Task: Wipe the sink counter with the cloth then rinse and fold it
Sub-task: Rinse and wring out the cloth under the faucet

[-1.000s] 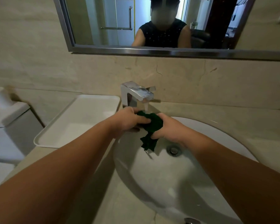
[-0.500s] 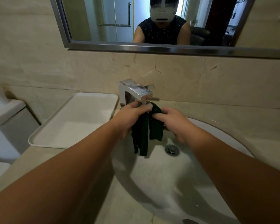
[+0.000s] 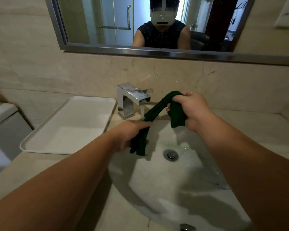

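Note:
A dark green cloth is stretched slantwise over the white oval sink, just under the chrome faucet, which runs a thin stream of water onto it. My left hand grips the cloth's lower end at the basin's left rim. Up and to the right, my right hand grips the upper end, with a flap of cloth hanging below it. The beige stone counter surrounds the basin.
A white rectangular tray lies on the counter left of the faucet. The drain plug sits in the basin's middle. A mirror hangs on the wall above; a white toilet tank stands at the far left.
The hands have drawn apart: my right hand rose up and right, my left dropped toward the basin, stretching the cloth from a hanging bunch into a taut slanted band under the water.

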`<action>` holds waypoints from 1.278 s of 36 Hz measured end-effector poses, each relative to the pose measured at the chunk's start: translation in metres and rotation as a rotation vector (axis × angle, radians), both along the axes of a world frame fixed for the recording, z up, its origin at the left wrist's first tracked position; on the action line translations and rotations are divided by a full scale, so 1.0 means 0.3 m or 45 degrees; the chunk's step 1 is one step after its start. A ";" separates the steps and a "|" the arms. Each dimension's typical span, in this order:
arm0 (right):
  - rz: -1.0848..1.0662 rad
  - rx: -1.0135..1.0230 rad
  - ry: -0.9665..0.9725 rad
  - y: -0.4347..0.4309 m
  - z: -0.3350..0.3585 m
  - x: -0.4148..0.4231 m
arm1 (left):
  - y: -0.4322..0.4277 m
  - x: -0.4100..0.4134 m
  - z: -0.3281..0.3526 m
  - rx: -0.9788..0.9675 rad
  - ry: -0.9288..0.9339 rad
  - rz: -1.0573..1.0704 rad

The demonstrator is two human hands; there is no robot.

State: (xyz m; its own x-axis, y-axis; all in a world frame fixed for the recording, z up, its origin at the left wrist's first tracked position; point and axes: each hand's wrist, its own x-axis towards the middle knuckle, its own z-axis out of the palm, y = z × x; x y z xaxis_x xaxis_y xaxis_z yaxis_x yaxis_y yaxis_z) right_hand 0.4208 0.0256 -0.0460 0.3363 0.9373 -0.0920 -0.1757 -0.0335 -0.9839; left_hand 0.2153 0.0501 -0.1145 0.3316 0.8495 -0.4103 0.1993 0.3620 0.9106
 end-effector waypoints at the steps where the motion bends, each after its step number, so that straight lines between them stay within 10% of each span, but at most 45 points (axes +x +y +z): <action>1: -0.013 -0.006 -0.051 -0.003 -0.012 -0.002 | -0.002 0.006 0.008 -0.070 -0.127 0.042; 11: 0.530 -0.170 -0.392 -0.106 -0.069 -0.099 | -0.038 0.062 0.052 -0.163 -0.480 -0.037; 18: 0.201 -0.146 -0.423 -0.037 -0.105 -0.040 | -0.023 0.038 0.030 -0.096 -0.382 0.084; 46: 0.248 -0.211 0.584 0.102 -0.137 -0.284 | -0.067 -0.040 -0.029 -0.150 0.018 -0.125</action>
State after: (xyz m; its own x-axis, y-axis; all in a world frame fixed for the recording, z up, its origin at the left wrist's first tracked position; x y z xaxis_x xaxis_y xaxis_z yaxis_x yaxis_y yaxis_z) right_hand 0.3358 0.0562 -0.0872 0.0476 0.9388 -0.3411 -0.5623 -0.2570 -0.7860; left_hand 0.2034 0.0300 -0.1232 0.4046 0.7587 -0.5106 0.2515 0.4445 0.8598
